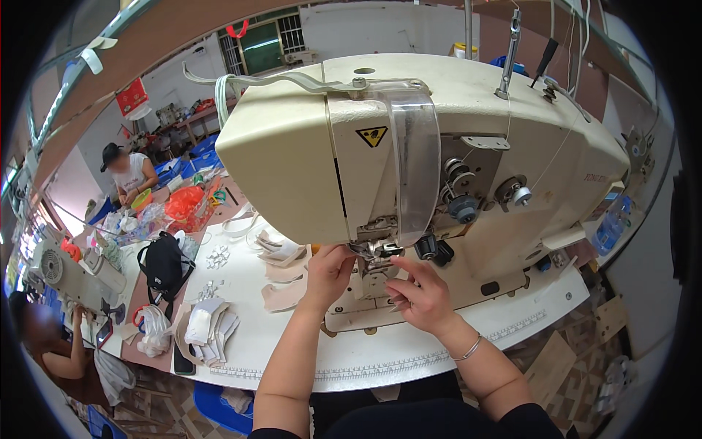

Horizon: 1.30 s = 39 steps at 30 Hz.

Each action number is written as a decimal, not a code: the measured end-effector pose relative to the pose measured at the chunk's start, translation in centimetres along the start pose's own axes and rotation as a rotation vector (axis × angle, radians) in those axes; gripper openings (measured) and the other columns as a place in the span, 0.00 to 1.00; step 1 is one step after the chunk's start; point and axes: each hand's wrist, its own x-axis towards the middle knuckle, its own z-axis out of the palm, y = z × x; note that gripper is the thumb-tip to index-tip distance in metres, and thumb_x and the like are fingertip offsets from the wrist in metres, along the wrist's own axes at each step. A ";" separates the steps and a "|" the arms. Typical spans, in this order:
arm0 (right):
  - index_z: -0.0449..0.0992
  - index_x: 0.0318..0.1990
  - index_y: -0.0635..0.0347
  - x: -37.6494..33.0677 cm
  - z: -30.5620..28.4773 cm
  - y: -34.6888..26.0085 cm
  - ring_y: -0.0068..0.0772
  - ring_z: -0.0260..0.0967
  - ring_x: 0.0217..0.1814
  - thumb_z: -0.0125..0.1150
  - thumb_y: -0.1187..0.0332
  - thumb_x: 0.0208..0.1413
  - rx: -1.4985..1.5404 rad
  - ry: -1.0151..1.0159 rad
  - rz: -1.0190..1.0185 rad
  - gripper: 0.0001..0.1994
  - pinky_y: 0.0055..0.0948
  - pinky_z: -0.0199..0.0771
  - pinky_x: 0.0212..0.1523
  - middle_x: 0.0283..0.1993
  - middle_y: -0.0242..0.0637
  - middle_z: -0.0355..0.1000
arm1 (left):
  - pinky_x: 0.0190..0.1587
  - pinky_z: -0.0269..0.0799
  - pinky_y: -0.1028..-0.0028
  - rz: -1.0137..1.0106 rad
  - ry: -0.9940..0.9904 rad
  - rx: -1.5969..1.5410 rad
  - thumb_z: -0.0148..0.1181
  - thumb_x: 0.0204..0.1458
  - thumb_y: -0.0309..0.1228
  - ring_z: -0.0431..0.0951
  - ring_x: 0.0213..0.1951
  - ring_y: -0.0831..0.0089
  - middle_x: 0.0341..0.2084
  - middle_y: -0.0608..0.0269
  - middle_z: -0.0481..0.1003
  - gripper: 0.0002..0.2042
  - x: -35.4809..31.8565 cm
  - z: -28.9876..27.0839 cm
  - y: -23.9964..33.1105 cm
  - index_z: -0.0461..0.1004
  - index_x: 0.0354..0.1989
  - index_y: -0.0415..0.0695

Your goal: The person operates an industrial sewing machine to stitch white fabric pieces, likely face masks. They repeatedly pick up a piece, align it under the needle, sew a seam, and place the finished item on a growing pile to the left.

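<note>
A large cream sewing machine [285, 154] stands before me on a white table. My left hand [327, 276] is at the left of its needle area, thumb and fingers pressed together. What they pinch, if anything, is hidden. My right hand [424, 296] is just right of the metal presser clamp [384, 250], its index finger reaching to the clamp. The other fingers curl in, with a small pale bit at their tips that I cannot make out. Beside my left hand, beige fabric pieces [284, 296] lie in a loose row.
At the left lie a stack of white and beige pieces [208, 329], small white parts [218, 256], a black bag [167, 267] and a phone [184, 360]. A ruler strip [409, 361] follows the front edge. Two people [128, 172] sit farther left. A blue bin [219, 410] stands below.
</note>
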 end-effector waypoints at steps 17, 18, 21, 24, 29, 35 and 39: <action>0.73 0.27 0.56 -0.3 0.2 -0.2 0.25 0.60 0.24 0.62 0.76 0.32 0.022 -0.022 0.019 0.09 0.23 0.66 0.25 0.50 0.30 0.63 | 0.25 0.62 0.73 -0.099 0.006 -0.008 0.54 0.34 0.16 0.68 0.22 0.68 0.19 0.62 0.69 0.05 -0.2 0.2 -0.5 0.68 0.20 0.40; 0.73 0.27 0.56 -0.2 0.1 -0.3 0.25 0.60 0.23 0.62 0.76 0.33 0.025 -0.020 0.017 0.09 0.22 0.66 0.25 0.49 0.31 0.63 | 0.25 0.63 0.73 -0.079 0.008 0.023 0.55 0.34 0.16 0.68 0.23 0.68 0.19 0.62 0.69 0.06 -0.3 0.0 -0.7 0.69 0.20 0.40; 0.72 0.28 0.57 -0.3 0.4 -0.5 0.20 0.59 0.22 0.61 0.76 0.38 0.121 0.102 0.104 0.07 0.18 0.63 0.24 0.43 0.32 0.65 | 0.40 0.65 0.67 0.155 -0.013 0.241 0.55 0.36 0.18 0.72 0.34 0.69 0.28 0.65 0.73 0.12 -0.4 -1.3 0.2 0.72 0.32 0.44; 0.68 0.31 0.57 -0.3 1.5 0.7 0.13 0.56 0.21 0.60 0.75 0.44 0.479 0.375 0.479 0.07 0.15 0.59 0.22 0.34 0.28 0.65 | 0.51 0.55 0.58 0.112 -0.101 0.616 0.55 0.37 0.23 0.71 0.37 0.71 0.30 0.68 0.73 0.13 -0.5 -2.1 5.4 0.73 0.35 0.47; 0.61 0.32 0.60 1.8 0.2 1.7 0.17 0.54 0.21 0.53 0.75 0.48 1.060 0.315 0.979 0.07 0.17 0.54 0.21 0.23 0.28 0.61 | 0.54 0.48 0.52 -0.009 -0.133 0.686 0.56 0.38 0.26 0.72 0.37 0.71 0.30 0.68 0.74 0.15 -1.4 -1.3 7.3 0.73 0.39 0.47; 0.61 0.28 0.60 1.7 1.4 2.6 0.16 0.54 0.19 0.55 0.75 0.46 0.876 0.266 0.988 0.07 0.18 0.52 0.18 0.20 0.28 0.61 | 0.55 0.47 0.51 -0.026 -0.125 0.696 0.55 0.37 0.25 0.72 0.36 0.71 0.31 0.65 0.74 0.15 -1.6 -0.8 7.8 0.72 0.39 0.44; 0.63 0.29 0.60 1.8 0.9 2.5 0.16 0.54 0.19 0.54 0.75 0.47 0.876 0.248 0.990 0.06 0.18 0.52 0.19 0.20 0.28 0.61 | 0.56 0.47 0.53 -0.052 -0.127 0.677 0.54 0.38 0.24 0.72 0.35 0.69 0.31 0.63 0.73 0.14 -1.3 -0.4 7.9 0.72 0.37 0.42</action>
